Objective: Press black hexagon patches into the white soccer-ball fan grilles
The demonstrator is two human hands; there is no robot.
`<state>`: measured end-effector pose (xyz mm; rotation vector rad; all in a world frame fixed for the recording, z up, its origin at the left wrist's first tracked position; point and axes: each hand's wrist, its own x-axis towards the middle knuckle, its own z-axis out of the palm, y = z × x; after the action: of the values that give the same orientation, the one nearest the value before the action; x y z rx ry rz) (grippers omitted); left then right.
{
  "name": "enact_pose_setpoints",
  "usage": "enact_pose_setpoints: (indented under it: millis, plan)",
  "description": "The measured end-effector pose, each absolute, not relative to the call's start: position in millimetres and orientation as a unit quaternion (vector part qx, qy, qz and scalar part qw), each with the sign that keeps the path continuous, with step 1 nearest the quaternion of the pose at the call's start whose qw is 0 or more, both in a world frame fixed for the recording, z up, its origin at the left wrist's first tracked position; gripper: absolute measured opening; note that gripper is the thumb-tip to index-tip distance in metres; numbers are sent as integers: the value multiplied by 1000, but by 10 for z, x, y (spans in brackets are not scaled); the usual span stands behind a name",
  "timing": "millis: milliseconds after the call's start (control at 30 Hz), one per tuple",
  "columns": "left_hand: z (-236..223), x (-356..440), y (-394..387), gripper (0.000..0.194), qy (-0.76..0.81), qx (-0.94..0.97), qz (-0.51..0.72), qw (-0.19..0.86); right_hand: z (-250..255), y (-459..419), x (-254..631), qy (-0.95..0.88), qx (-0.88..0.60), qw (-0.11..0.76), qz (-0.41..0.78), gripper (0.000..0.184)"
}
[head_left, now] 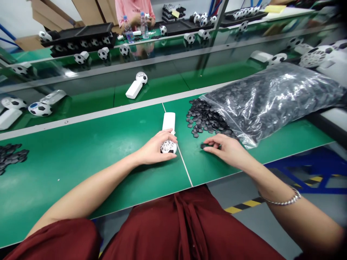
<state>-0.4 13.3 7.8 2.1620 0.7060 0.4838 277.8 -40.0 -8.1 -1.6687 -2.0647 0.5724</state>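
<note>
**A:** Head view first. What are the two hands doing?

**B:** The left hand [153, 148] is wrapped over the round end of a small white fan [168, 134]. The fingers curl around it and hold it down on the green table [81, 159].

**A:** What does the fan look like?

**B:** It has a long, flat white handle that points away from the person. The round head is white with lots of little holes, like a ball with empty patches. It lies right on the thin white line between two green mats.

**A:** And the right hand [226, 148]?

**B:** It rests flat and low on the table, just beside the fan. Its fingertips [210, 147] pinch a small black piece [204, 146]. The piece is tiny, so I cannot tell its shape for sure. There is a silver bracelet [284, 200] on that wrist.

**A:** Where do the black pieces come from?

**B:** A loose pile of black pieces [202, 117] sits just past the right hand. It spills from a big clear plastic bag [273, 97] full of the same bits.

**A:** What else is around?

**B:** Far left, there is another little heap of black bits [11, 155]. Behind the table runs a long green belt [89, 99] with another white fan [136, 85] on it. More fans with black and white soccer-ball heads [40, 108] lie at the left. Across the belt, a person in a pink top [132, 11] sits by two water bottles [135, 27].
</note>
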Motion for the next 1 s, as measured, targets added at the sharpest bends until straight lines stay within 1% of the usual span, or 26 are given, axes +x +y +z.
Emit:
enact_pose_setpoints:
  millis: [67,100,200,233,300,367,433,533,600,667,733,800,1000]
  plan:
    - [99,-20,143,34,262,866,171,390,-126,-407,2746,-752,-595,206,193,16]
    - [110,-30,141,38,273,868,166,381,-142,-399,2721,-755,-594,203,188,14]
    - [134,-70,116,58,375,844,166,347,-144,-357,2669,-766,-586,189,188,8]
    - [141,-91,107,62,408,831,164,342,-132,-346,2661,-772,-578,182,191,6]
    - [161,-147,96,59,432,819,150,348,-97,-339,2641,-786,-559,179,192,4]
    - [192,-220,104,53,416,826,129,359,-63,-346,2598,-794,-539,191,204,5]
    - [233,-295,125,53,388,838,115,365,-44,-353,2524,-781,-530,215,249,8]
    - [297,-371,156,54,350,852,102,375,-38,-341,2381,-725,-515,259,377,12]
    - [329,-387,164,54,335,858,94,379,-22,-315,2291,-708,-487,280,429,17]
    - [340,-381,160,54,328,860,91,380,15,-284,2215,-744,-450,287,401,16]
    - [326,-364,151,53,330,859,96,379,61,-254,2151,-794,-419,288,332,15]
    - [288,-346,140,52,343,855,112,372,94,-227,2091,-821,-402,282,291,14]
    - [173,-288,68,51,372,850,162,336,88,-168,1921,-837,-403,255,268,18]
